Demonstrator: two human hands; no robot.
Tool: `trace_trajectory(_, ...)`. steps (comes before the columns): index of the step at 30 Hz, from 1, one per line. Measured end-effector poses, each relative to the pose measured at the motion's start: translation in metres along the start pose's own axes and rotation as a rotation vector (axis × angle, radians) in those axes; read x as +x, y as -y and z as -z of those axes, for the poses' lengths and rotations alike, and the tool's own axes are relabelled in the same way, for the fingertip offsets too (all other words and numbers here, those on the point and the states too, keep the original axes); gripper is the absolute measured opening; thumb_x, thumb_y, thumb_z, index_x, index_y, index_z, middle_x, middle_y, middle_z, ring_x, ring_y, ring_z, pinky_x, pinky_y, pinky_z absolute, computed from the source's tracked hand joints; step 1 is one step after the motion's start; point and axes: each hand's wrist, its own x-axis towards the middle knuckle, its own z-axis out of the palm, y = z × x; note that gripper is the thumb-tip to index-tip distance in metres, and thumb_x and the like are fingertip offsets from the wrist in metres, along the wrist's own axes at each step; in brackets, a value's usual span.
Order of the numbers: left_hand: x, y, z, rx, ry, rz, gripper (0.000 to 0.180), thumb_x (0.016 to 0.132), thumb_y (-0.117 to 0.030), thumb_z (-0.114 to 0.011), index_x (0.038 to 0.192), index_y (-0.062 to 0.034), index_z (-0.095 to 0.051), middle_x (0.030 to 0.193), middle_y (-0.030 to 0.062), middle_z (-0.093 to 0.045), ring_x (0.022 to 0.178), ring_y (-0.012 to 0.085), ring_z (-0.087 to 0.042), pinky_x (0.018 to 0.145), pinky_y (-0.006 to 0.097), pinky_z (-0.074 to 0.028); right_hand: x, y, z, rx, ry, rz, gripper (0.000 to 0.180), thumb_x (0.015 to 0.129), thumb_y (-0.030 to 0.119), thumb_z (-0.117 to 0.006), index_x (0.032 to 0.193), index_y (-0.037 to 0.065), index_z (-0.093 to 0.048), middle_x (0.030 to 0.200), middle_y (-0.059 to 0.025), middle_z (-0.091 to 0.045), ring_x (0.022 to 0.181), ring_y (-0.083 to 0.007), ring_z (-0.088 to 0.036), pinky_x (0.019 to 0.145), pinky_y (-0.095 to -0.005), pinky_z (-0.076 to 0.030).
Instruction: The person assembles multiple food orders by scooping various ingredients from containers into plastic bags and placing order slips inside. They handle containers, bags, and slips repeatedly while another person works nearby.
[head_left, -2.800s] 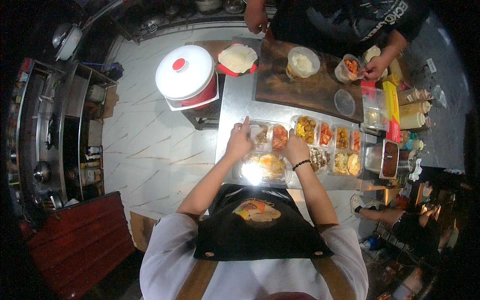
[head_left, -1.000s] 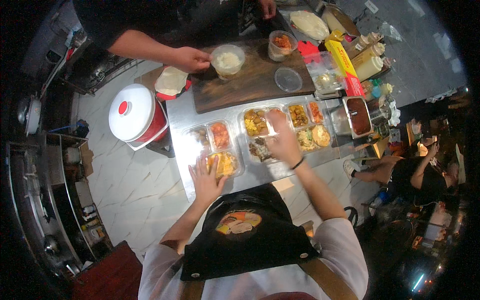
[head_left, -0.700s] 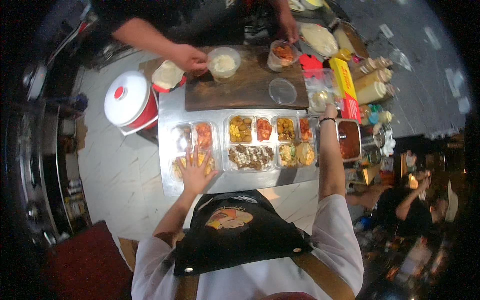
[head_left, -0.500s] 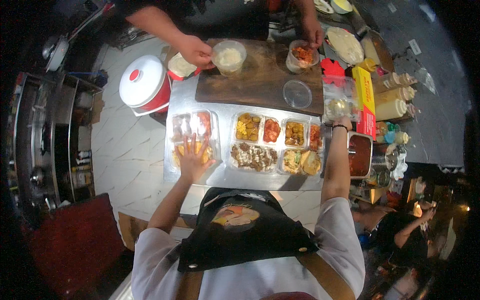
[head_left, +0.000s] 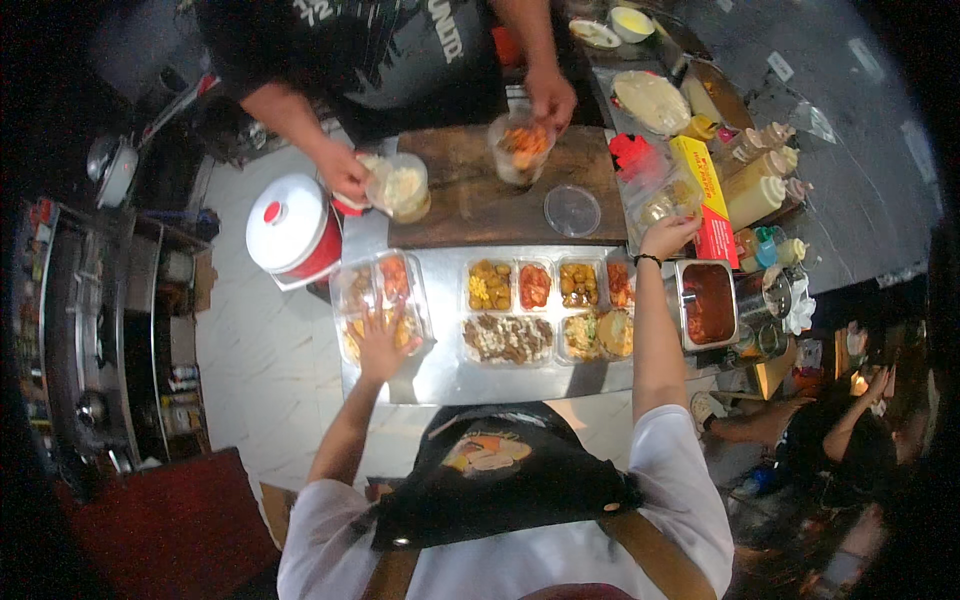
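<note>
Left hand [head_left: 380, 345] is resting flat, fingers spread, on the lidded food tray [head_left: 380, 300] at the bench's 9 o'clock; right hand [head_left: 668, 235] is closing around a clear tub [head_left: 668, 200] at 2 o'clock, not yet lifted.

Our left hand [head_left: 383, 343] lies flat on the clear lidded food tray [head_left: 380, 303] at the steel counter's [head_left: 520, 378] left end. Our right hand [head_left: 668, 236] touches a clear container [head_left: 662, 197] beside the yellow box [head_left: 704, 195]. Across the wooden board [head_left: 500, 190], another person's hands hold two filled plastic cups [head_left: 520, 146].
</note>
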Motion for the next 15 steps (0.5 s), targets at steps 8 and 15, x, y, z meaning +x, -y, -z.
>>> trace_trajectory(8,-0.003,0.001,0.006,-0.089,-0.007,0.010,0.079,0.075,-0.067,-0.049,0.142,-0.0306,-0.026,0.151,0.0078,-0.010,0.137,0.0367,-0.006,0.098,0.072,-0.001,0.012,0.021,0.025,-0.302,0.267,-0.069,0.066,0.075,0.001,-0.054,0.136,0.015,-0.032,0.110,-0.0245,-0.045,0.093,-0.0455,-0.052,0.083,-0.0455,-0.044)
trace_trajectory(15,-0.005,0.002,0.006,-0.072,-0.053,-0.004,0.079,0.075,-0.066,-0.050,0.142,-0.0304,-0.027,0.151,0.0081,-0.012,0.138,0.0362,-0.005,0.098,0.071,-0.002,0.014,-0.002,0.019,-0.274,0.297,0.005,0.049,0.082,0.002,-0.048,0.128,-0.005,-0.034,0.126,-0.0282,-0.041,0.110,-0.0433,-0.047,0.091,-0.0440,-0.041)
